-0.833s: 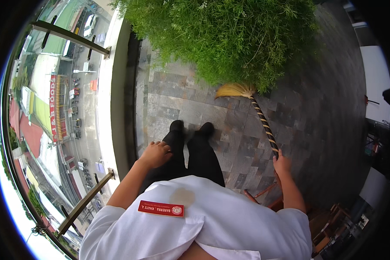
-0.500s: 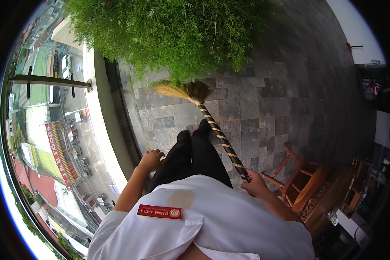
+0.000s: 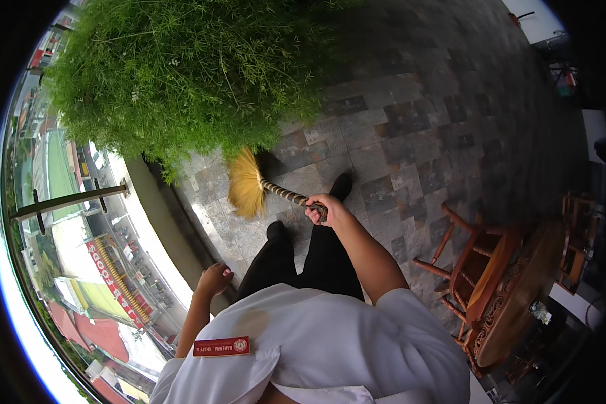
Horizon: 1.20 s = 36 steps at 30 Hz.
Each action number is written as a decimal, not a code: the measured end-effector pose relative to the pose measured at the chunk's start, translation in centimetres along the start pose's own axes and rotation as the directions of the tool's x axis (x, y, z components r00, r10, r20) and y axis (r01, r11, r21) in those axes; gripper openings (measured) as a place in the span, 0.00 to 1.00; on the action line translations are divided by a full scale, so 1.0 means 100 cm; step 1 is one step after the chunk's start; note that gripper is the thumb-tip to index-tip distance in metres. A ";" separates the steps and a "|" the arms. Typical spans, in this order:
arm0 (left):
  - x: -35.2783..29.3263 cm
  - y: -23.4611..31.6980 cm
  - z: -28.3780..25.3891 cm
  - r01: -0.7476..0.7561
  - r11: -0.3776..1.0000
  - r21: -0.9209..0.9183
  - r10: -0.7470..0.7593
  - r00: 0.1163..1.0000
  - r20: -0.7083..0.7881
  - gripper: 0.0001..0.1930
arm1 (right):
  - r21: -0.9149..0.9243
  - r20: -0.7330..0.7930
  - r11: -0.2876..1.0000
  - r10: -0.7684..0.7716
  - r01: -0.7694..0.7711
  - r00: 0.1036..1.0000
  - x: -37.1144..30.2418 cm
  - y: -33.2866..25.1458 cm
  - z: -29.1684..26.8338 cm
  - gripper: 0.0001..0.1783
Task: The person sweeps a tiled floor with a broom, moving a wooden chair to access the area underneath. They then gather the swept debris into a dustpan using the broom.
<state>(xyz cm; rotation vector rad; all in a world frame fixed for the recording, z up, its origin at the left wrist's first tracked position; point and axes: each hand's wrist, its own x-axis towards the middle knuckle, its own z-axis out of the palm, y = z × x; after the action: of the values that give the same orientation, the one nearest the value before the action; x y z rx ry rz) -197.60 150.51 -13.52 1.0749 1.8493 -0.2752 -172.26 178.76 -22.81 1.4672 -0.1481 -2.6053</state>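
My right hand [image 3: 324, 210] is wrapped round the top end of the handle of a soft straw broom [image 3: 248, 185]. The handle has dark and tan stripes and slants down to the left. The broom's yellow bristles fan out over the floor tiles, their upper edge meeting the low leaves of a bushy green plant [image 3: 182, 81]. My left hand [image 3: 214, 279] hangs by my left hip near the ledge, its fingers loosely bent and nothing visible in it.
Grey stone tiles [image 3: 390, 182] cover the floor. Along the left runs a low ledge [image 3: 156, 219] with a metal rail [image 3: 67, 202], and a street lies far below. To the right stand a carved wooden chair [image 3: 475, 256] and a round wooden table [image 3: 522, 296].
My right hand has moved forward and left from beside my hip, bringing the broom handle lower and the bristles leftward. My feet have stepped apart, and the view has turned.
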 end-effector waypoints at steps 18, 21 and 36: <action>0.106 0.295 -0.082 -0.190 0.979 -0.079 0.189 0.982 -0.021 0.13 | -0.408 -0.245 0.722 -0.676 0.559 0.694 -0.211 -0.346 -0.181 0.07; 0.137 0.340 -0.097 -0.307 0.951 -0.013 0.308 0.950 0.061 0.14 | -0.363 -0.084 0.761 -0.601 0.537 0.795 -0.263 -0.270 -0.241 0.10; 0.300 0.410 -0.154 -0.464 0.850 0.251 0.384 0.870 0.309 0.15 | 0.091 -0.554 0.971 -0.134 0.219 0.822 -0.322 0.294 -0.238 0.19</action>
<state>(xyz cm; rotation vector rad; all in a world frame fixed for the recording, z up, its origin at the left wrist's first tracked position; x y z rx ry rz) -180.50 200.37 -19.70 1.5694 1.3208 -0.4304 -133.07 155.14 -3.38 2.3152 -0.1480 -2.2152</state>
